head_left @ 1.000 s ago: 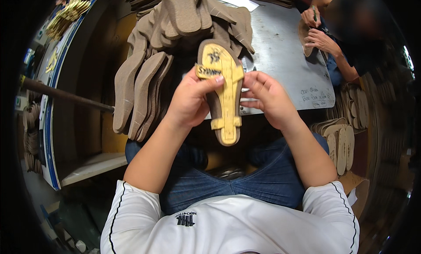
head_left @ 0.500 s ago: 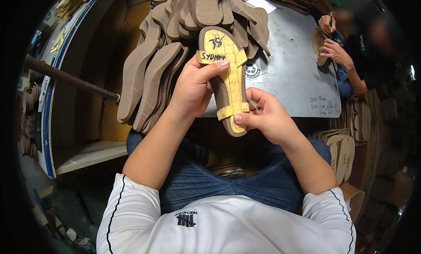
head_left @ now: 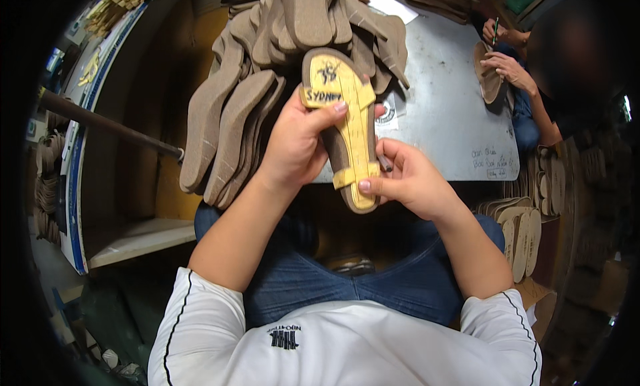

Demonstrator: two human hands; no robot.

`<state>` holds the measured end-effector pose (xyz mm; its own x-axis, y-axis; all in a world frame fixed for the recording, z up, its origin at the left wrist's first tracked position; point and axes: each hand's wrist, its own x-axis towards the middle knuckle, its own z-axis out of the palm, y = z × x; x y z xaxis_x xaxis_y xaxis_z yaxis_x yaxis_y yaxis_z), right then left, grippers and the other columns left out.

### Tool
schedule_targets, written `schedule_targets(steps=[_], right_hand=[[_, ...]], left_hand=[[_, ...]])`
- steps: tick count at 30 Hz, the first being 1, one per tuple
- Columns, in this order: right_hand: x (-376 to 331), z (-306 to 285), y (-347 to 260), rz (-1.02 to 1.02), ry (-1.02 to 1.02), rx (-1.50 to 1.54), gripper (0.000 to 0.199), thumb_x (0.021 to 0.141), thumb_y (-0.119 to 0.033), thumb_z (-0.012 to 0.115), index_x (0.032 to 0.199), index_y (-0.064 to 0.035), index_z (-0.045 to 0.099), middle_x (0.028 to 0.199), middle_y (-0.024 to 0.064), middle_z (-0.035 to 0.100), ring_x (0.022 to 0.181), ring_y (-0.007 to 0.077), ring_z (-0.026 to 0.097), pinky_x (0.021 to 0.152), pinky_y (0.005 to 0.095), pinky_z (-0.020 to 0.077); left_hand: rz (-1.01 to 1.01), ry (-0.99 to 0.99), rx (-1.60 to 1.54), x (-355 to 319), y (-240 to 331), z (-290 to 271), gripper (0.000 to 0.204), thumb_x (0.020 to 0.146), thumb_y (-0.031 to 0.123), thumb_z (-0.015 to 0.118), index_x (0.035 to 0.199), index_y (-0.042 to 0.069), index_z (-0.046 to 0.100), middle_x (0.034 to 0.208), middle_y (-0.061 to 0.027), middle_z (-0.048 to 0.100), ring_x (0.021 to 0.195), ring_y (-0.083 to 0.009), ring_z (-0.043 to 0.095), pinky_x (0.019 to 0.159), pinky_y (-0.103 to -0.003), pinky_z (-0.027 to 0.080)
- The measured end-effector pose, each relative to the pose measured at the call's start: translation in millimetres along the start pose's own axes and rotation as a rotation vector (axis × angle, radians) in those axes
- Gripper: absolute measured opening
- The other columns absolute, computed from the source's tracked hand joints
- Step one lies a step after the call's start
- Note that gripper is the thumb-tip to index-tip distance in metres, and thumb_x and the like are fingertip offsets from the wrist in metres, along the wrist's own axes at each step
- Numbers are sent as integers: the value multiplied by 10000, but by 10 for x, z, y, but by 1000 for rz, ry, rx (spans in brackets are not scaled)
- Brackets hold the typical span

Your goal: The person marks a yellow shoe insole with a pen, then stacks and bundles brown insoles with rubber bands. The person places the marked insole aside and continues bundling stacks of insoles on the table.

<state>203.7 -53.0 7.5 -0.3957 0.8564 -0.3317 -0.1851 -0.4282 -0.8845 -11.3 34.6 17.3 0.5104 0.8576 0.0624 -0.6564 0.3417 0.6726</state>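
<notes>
A brown shoe sole (head_left: pixel 338 151) is held above the table's near edge, its heel end toward me. A yellow sole template (head_left: pixel 347 129) with handwriting and two cross straps lies along its upper face. My left hand (head_left: pixel 293 139) is closed round the left side of both, thumb pressed on the template below the front strap. At the heel, my right hand (head_left: pixel 417 179) pinches both, thumb on top and fingers partly hidden beneath. A slim dark pen-like stick (head_left: pixel 385 163) shows between that hand's fingers; its tip is too small to make out.
A large heap of brown soles (head_left: pixel 230 129) leans on the grey metal table (head_left: pixel 440 86) just beyond my hands. A metal bar (head_left: pixel 110 126) and shelf (head_left: pixel 140 239) stand at left. Across the table's right side, a co-worker's hands (head_left: pixel 507 69) hold a sole and a pen.
The sole and template have shifted slightly toward me, with both hands keeping their grip. The stick in my right hand has tilted steeper. The co-worker's pen hand has moved a little.
</notes>
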Motion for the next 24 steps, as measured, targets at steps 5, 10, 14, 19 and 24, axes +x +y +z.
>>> schedule_targets(steps=[5, 10, 14, 19, 24], right_hand=[[-31, -196, -134, -209, 153, -194, 423, 1012, -50, 867, 1338, -6, 600, 1228, 125, 760, 1168, 174, 748, 1020, 329, 631], [-41, -274, -267, -513, 407, -139, 405, 1057, -56, 818, 1390, -4, 593, 1305, 144, 765, 1235, 182, 737, 1071, 321, 606], [-91, -216, -266, -554, 359, -124, 407, 1038, -81, 853, 1366, -3, 626, 1182, 85, 786, 1092, 120, 744, 954, 289, 617], [-120, -226, -264, -432, 291, -120, 335, 1008, -82, 890, 1260, -6, 683, 1055, 36, 777, 945, 67, 719, 824, 244, 590], [-109, -263, -254, -403, 293, -104, 337, 994, -76, 902, 1246, 0, 691, 1060, 48, 789, 939, 77, 735, 828, 244, 601]], left_hand=[[-121, 3, 94, -33, -29, 29, 520, 1070, 64, 712, 1559, -40, 567, 1470, -216, 720, 1302, -363, 763, 1142, -534, 626], [-245, -100, 90, -153, -186, 116, 517, 1049, 87, 750, 1527, -28, 588, 1294, -194, 786, 1209, -373, 810, 959, -475, 703], [-335, -215, 142, -219, -303, 172, 564, 1049, 88, 763, 1563, -9, 553, 1313, -186, 767, 1178, -342, 815, 961, -446, 692], [-378, -207, 226, -236, -366, 169, 521, 1064, 103, 781, 1530, -15, 578, 1271, -172, 780, 1153, -294, 815, 975, -417, 674], [-386, -210, 249, -227, -382, 163, 490, 1066, 88, 773, 1510, -13, 593, 1268, -173, 794, 1155, -282, 815, 980, -414, 671]])
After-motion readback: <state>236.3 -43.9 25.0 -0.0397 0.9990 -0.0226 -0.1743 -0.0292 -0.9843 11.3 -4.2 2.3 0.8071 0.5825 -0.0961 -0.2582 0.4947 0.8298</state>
